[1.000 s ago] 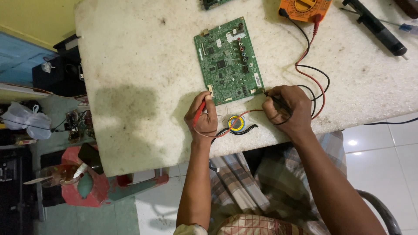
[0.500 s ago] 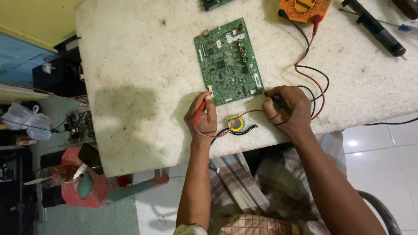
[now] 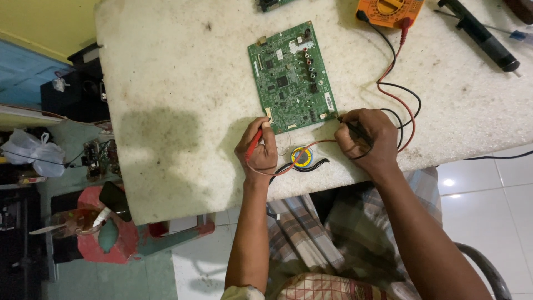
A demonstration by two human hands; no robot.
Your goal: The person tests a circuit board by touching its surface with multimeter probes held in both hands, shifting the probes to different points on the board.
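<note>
Nothing's really moved since before. My left hand [image 3: 259, 149] still pinches the red probe [image 3: 254, 144] and my right hand [image 3: 366, 139] the black probe [image 3: 354, 129], both at the green circuit board [image 3: 291, 78]'s near edge. Plenty of bare surface [image 3: 177, 83] to the left.

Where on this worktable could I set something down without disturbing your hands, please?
The widest bare patch of the table lies left of the green circuit board, from the far edge to the near edge. It is crowded around the left hand, the right hand, the solder roll and the orange multimeter leads.
</note>
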